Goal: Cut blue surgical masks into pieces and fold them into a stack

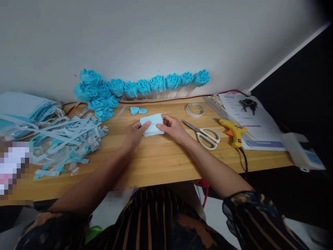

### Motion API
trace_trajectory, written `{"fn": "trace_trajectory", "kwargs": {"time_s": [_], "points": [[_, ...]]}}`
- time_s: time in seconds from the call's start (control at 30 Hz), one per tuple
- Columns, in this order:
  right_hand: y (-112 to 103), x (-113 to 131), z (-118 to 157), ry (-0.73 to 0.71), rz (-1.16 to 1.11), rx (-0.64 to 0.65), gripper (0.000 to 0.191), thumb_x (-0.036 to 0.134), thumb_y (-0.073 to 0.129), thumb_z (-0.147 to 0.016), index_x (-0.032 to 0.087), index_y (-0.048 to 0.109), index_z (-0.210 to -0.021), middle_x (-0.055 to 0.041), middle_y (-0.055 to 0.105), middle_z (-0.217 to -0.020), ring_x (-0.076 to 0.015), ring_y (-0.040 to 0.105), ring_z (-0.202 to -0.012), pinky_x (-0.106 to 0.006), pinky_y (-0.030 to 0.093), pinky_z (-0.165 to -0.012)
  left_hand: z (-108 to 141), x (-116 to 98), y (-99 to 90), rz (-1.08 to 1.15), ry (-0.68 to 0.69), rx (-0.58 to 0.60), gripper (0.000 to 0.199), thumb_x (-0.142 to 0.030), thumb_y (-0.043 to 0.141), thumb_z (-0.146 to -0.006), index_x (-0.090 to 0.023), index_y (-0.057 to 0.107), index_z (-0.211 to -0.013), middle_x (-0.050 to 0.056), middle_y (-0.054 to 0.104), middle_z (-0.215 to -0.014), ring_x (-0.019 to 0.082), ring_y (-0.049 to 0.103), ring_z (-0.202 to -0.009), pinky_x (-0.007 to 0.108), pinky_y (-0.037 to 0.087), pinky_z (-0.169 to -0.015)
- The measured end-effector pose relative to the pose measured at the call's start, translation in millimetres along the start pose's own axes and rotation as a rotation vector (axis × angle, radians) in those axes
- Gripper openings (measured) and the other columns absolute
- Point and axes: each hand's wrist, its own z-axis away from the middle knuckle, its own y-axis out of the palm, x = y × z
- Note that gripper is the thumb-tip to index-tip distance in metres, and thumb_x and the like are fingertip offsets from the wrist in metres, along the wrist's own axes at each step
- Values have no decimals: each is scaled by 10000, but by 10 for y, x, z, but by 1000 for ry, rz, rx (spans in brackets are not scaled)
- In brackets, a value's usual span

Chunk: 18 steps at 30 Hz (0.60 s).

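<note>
Between my two hands is a folded piece of light blue mask fabric (151,122), held a little above the wooden table. My left hand (137,131) pinches its left edge, thumb on top. Its right edge sits in my right hand (171,127), with that thumb also pressing on the face. Just behind the fabric lie two small blue cut pieces (137,110). To the right of my right hand rest white-handled scissors (204,134), blades pointing away to the left. A roll of tape (195,109) lies flat behind them.
Blue fabric roses (157,84) on stems line the wall. Fabric strips and scraps (70,139) pile up on the left, beside stacked masks (23,104). On the right are a yellow glue gun (234,132) with a cord, printed sheets (252,121), keys (248,104) and a white box (301,149).
</note>
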Motion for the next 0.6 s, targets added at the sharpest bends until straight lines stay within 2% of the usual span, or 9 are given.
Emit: {"fn": "trace_trajectory", "kwargs": {"time_s": [0.07,0.17,0.27,0.33,0.47,0.6], "points": [[15,5,15,2,11,-8,377,434,820,-684,200,636,-916,19,642,-809,-128,542,-704,-259,437,-655,22,-19,2,-57,18,-9,405,-482,858,-663,-142,762,-860,56,761,-798,205,685,-759,323,516,-718],[23,9,45,-31,96,-66,361,486,802,-716,200,592,-782,39,548,-706,-112,459,-636,-248,368,-591,54,-42,17,-146,55,4,363,-481,831,-694,-145,747,-804,41,738,-754,194,657,-723,309,490,-675],[20,19,73,-81,217,-159,432,531,763,-760,206,495,-665,56,412,-629,-99,356,-590,-248,286,-547,72,-52,39,-138,74,57,373,-461,830,-696,-151,744,-884,45,755,-831,186,662,-749,301,505,-685],[18,32,87,-103,245,-187,451,563,732,-783,209,477,-667,54,396,-630,-100,345,-591,-251,280,-546,76,-51,49,-121,54,120,398,-432,848,-679,-155,731,-939,51,763,-863,170,662,-720,296,517,-667],[14,46,101,-113,223,-208,447,606,695,-799,213,497,-720,47,428,-661,-106,367,-605,-251,313,-560,74,-12,47,-209,-3,239,299,-402,841,-698,-156,682,-759,51,705,-641,147,613,-546,286,491,-564],[7,7,89,-99,231,-217,437,615,675,-802,213,515,-740,45,423,-663,-110,370,-612,-254,321,-569,73,47,34,-355,107,130,267,-352,826,-712,-176,648,-618,43,670,-555,141,583,-499,263,426,-502]]}}
